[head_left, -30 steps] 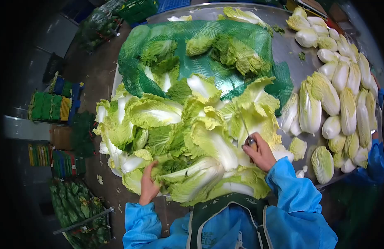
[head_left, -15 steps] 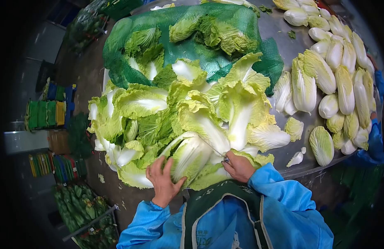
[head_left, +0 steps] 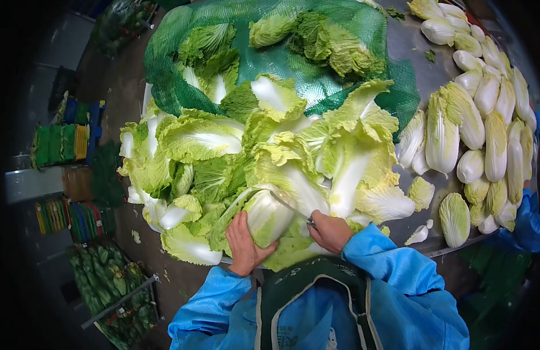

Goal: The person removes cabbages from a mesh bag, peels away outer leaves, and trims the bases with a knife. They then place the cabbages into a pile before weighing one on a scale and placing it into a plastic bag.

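Centrally, one cabbage [head_left: 269, 217] lies on loose leaves [head_left: 287, 172] at the table's [head_left: 424, 74] near edge. Against its side rests the left hand [head_left: 245, 245], thumb and fingers spread; the right hand [head_left: 330, 230] grips a knife [head_left: 291, 208], blade at the white base. Beyond lies a green net [head_left: 261, 67]; rightward, trimmed cabbages [head_left: 496, 146].

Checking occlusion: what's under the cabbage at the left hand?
Pale-green leaf shows past the lower right side of the cabbage. What lies directly beneath is covered by the cabbage and, lower left, the left hand.
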`<state>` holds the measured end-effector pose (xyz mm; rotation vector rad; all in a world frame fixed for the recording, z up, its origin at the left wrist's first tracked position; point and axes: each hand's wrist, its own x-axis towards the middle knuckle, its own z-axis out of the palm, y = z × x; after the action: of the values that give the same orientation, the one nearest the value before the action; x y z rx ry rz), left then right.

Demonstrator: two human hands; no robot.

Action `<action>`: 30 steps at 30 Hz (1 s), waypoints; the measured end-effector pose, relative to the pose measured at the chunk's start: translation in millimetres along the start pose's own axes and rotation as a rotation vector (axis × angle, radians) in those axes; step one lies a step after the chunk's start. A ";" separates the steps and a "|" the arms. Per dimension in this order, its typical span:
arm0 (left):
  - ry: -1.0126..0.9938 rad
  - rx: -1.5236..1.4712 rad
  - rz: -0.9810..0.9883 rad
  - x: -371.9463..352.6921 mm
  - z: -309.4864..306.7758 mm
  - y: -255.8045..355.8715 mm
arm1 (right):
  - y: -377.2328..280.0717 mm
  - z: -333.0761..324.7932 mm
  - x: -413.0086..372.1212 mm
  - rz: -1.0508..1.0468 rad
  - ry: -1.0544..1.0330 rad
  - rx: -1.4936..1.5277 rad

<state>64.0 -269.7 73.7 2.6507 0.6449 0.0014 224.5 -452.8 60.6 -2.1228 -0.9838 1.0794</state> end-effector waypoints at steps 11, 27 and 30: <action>-0.015 -0.051 0.023 10.6 2.8 -15.0 | -4.2 4.9 13.8 -0.004 0.016 -0.110; 0.161 -0.234 0.206 0.0 3.0 -23.3 | -21.8 -40.7 36.0 0.327 -0.325 0.740; 0.218 -0.432 0.177 10.3 -25.1 12.0 | -43.9 -79.8 8.1 0.207 -0.223 0.754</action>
<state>76.0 -265.1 100.4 2.2912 0.4152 0.4359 279.3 -432.7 131.0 -1.5165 -0.3435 1.5172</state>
